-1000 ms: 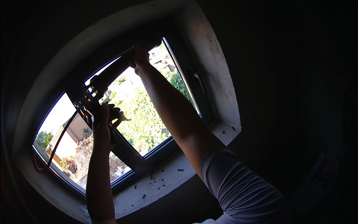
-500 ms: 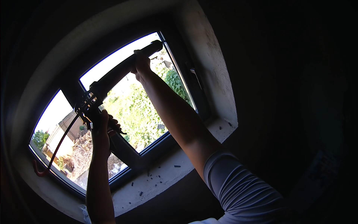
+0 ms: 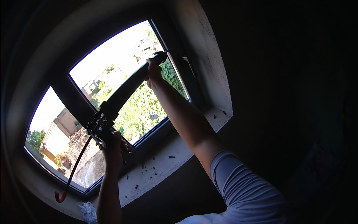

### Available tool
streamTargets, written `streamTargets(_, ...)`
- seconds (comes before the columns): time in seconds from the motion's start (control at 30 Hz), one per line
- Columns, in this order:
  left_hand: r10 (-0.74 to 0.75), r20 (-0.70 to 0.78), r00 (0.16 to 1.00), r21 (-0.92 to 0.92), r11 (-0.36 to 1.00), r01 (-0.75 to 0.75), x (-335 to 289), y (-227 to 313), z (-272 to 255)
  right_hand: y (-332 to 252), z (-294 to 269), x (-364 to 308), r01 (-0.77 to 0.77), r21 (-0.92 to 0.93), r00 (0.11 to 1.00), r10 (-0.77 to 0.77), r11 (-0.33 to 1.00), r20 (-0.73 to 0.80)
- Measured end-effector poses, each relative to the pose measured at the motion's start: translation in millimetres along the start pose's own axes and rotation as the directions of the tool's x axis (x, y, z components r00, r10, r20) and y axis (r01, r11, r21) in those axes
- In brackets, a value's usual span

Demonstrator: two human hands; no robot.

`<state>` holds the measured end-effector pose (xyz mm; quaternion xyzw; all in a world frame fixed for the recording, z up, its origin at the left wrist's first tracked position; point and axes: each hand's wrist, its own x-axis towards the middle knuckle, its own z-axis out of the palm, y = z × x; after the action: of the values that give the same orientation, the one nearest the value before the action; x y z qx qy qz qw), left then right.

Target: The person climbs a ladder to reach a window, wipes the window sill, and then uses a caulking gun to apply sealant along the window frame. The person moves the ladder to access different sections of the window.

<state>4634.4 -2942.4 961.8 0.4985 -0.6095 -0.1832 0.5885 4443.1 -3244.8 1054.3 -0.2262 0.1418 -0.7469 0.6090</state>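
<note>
A dark caulking gun point(image 3: 128, 89) slants across the window, its long barrel silhouetted against the bright glass. My left hand point(image 3: 115, 147) is wrapped round its handle at the lower left end; the trigger is partly lost in shadow. Higher up, my right hand point(image 3: 153, 71) grips the barrel close to the front end. The gun's nozzle point(image 3: 166, 52) meets the inner edge of the dark window frame point(image 3: 175, 61) on the right side of the larger pane. From the gun's back hangs a thin rod with a red bent end point(image 3: 60, 197).
A window handle point(image 3: 188, 63) sits on the frame right of the nozzle. Small dark bits point(image 3: 171, 157) lie scattered on the pale sill point(image 3: 149, 181). Crumpled whitish plastic point(image 3: 88, 212) lies at the sill's lower left. The rough window reveal point(image 3: 210, 56) curves round the opening; the surrounding wall is very dark.
The nozzle has moved down along the right edge of the pane, with both hands still on the caulking gun. My view has shifted a little, so the window appears higher and further left.
</note>
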Motion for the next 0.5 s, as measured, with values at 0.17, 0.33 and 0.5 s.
streamTargets(0.17,-0.027,0.003,1.000,-0.029,0.999,0.027,-26.8,-32.4,11.0,22.6,-43.3,-8.0,-0.002,-0.026,1.000,0.002,1.000,-0.010)
streamTargets(0.33,-0.069,-0.021,0.997,-0.048,0.997,0.068,-51.5,-71.1,20.0,39.0,-82.9,-32.1,-0.044,0.028,0.999,0.044,0.999,0.008)
streamTargets(0.5,-0.127,-0.028,0.992,-0.021,0.992,0.126,-78.9,-104.3,30.1,53.4,-117.5,-48.3,-0.068,0.013,0.996,0.069,0.998,-0.063)
